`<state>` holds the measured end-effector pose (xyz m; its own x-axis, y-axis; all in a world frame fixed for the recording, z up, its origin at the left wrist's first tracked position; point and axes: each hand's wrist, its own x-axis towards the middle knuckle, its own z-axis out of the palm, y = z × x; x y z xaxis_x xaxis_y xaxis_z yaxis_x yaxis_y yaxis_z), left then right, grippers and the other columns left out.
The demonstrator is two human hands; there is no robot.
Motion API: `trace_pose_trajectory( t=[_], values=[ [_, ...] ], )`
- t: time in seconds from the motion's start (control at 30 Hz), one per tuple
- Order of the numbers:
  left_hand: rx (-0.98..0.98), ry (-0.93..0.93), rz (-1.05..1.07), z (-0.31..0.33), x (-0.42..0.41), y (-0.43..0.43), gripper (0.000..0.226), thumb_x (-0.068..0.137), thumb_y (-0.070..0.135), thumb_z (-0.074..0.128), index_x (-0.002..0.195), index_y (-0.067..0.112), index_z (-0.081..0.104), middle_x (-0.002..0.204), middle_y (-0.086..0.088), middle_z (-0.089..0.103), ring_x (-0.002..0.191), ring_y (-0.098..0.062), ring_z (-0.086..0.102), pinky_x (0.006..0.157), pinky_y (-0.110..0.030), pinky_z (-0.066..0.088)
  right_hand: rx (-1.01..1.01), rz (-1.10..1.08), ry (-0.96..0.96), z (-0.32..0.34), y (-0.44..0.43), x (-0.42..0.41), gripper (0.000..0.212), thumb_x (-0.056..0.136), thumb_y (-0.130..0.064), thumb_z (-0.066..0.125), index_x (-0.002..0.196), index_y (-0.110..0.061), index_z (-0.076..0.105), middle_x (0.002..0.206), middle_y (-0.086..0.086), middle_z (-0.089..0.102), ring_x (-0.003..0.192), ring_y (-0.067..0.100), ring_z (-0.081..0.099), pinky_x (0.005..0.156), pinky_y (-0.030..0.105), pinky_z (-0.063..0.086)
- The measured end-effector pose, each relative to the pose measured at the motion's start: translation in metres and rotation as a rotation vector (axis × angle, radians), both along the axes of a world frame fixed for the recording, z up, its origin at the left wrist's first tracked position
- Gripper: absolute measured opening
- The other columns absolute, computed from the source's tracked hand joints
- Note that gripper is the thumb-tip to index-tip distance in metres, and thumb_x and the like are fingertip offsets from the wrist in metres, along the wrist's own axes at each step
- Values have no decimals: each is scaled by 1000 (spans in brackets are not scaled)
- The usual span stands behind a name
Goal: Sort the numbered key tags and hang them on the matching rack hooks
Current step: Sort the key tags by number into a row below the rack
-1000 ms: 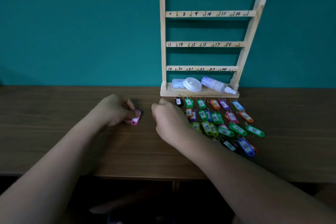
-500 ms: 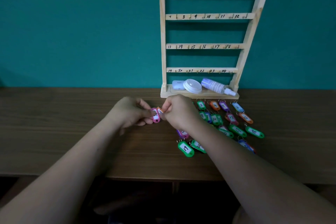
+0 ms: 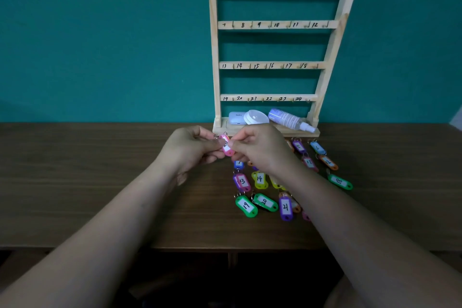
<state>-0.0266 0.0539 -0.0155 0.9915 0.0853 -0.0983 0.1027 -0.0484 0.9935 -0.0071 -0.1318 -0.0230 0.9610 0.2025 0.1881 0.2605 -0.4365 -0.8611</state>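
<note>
A pink key tag (image 3: pixel 227 148) is held above the table between both hands. My left hand (image 3: pixel 192 149) pinches its left side and my right hand (image 3: pixel 260 149) pinches its right side; its number is covered by my fingers. Behind them stands the wooden rack (image 3: pixel 275 25) with four rows of bare hooks numbered 1 to 24. Several coloured tags lie on the table under and right of my right arm, among them green 19 (image 3: pixel 246 206), green 20 (image 3: pixel 265 202), purple 21 (image 3: pixel 285 207), purple 13 (image 3: pixel 242 181), yellow 14 (image 3: pixel 260 179) and green 18 (image 3: pixel 340 181).
On the rack's base shelf lie a white case (image 3: pixel 237 118), a round white lid (image 3: pixel 256 116) and a spray bottle (image 3: pixel 290 119). The brown wooden table (image 3: pixel 87 182) runs to a front edge near my forearms. A teal wall stands behind.
My left hand lifted the pink tag from the table and carried it right; my right hand left the pile and took hold of its other side. The camera tilted down a little.
</note>
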Motion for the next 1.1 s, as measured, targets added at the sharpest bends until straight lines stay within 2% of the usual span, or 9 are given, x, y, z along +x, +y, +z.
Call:
trace_pose_trajectory(
  t=[0.07,0.13,0.23,0.33,0.5,0.6,0.73,0.97,1.1],
  values=[
    [-11,-38,-21,0,-1,-13,25,87,4,82,106,-3,66,94,-28,77,72,-19,77,58,-20,59,-109,-44,-109,4,-12,-1,6,92,-22,81,86,-21,80,75,-7,77,71,5,75,72,33,63],
    [-39,-84,-44,0,-2,-26,24,87,2,82,103,-1,64,91,-27,76,70,-20,76,58,-21,58,-115,-61,-142,9,-25,-4,4,90,-25,83,87,-24,81,74,-10,76,71,3,73,70,28,59],
    [-59,-128,-86,3,-2,-42,24,86,3,82,101,-1,64,85,-24,75,69,-20,76,61,-24,59,-61,-59,-94,16,-46,-9,4,90,-22,84,88,-23,80,75,-5,77,69,9,75,71,31,60],
    [-30,-150,-154,4,1,-52,30,85,6,84,105,-4,65,88,-21,76,74,-21,77,65,-24,61,2,-68,-18,24,-71,-14,6,89,-14,85,94,-16,80,75,1,78,64,11,73,64,26,56],
    [126,-168,-141,-1,14,-52,25,91,15,82,106,-1,69,93,-17,79,77,-18,75,68,-28,59,-62,-97,120,38,-119,-25,10,91,-9,81,100,-15,79,80,4,80,68,14,72,62,27,56],
    [327,-200,-87,-8,27,-45,16,91,20,82,97,9,73,86,-8,80,73,-15,74,69,-28,56,-169,-105,187,40,-149,-30,9,91,-13,82,97,-20,80,81,0,80,70,13,74,64,27,56],
    [539,-247,-28,-15,41,-32,10,89,26,82,86,21,75,80,1,78,82,-22,75,82,-40,58,-262,-88,274,33,-177,-38,8,91,-12,83,97,-15,79,82,5,80,72,15,73,63,25,55],
    [644,-252,16,-26,56,-21,17,88,38,83,88,24,74,83,6,76,82,-15,72,77,-34,58,-397,-36,358,16,-205,-52,7,92,-14,81,98,-13,78,85,10,80,71,14,72,62,24,55],
    [670,-230,31,-29,58,-20,13,88,34,82,88,24,74,84,7,76,82,-13,71,73,-32,58,-431,-44,377,12,-215,-54,5,93,-14,80,98,-13,77,85,9,80,71,14,73,64,25,58]
  ],
)
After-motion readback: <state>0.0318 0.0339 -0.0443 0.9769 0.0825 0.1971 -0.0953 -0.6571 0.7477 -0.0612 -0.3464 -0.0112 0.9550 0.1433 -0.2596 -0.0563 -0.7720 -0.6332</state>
